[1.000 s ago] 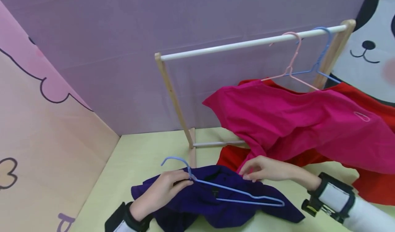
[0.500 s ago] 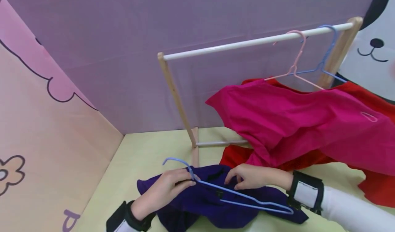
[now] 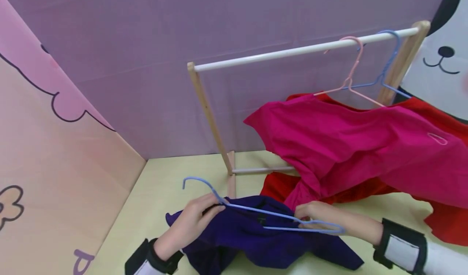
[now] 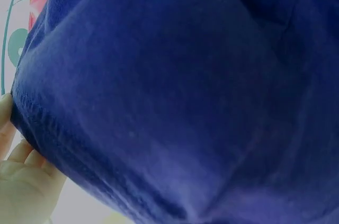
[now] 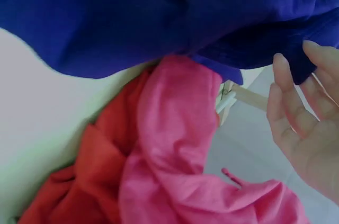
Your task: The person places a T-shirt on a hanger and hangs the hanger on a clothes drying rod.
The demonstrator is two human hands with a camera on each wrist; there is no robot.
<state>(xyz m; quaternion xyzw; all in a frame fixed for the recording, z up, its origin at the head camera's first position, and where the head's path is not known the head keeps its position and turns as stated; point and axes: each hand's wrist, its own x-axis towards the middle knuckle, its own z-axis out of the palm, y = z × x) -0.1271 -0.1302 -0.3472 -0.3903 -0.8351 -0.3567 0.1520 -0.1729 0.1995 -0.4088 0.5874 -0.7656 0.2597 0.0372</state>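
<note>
A dark blue shirt lies bunched on the pale yellow surface. Over it slants a light blue clothes hanger, hook up at the left; its left arm is hidden in the shirt. My left hand pinches the hanger just under the hook, and in the left wrist view its fingers also hold the shirt's edge. My right hand is behind the hanger's bare right end. Seen from the right wrist, thumb and fingers of that hand pinch the shirt's neckline.
Behind stands a rack with a white rail and wooden posts. A pink shirt on a pink hanger and a red shirt on a blue hanger hang at its right, their hems reaching the surface beside my right hand.
My right hand went left across the shirt, then back right to the neckline behind the hanger's right end. My left hand has shifted slightly up and left with the hanger, lifting its hook.
</note>
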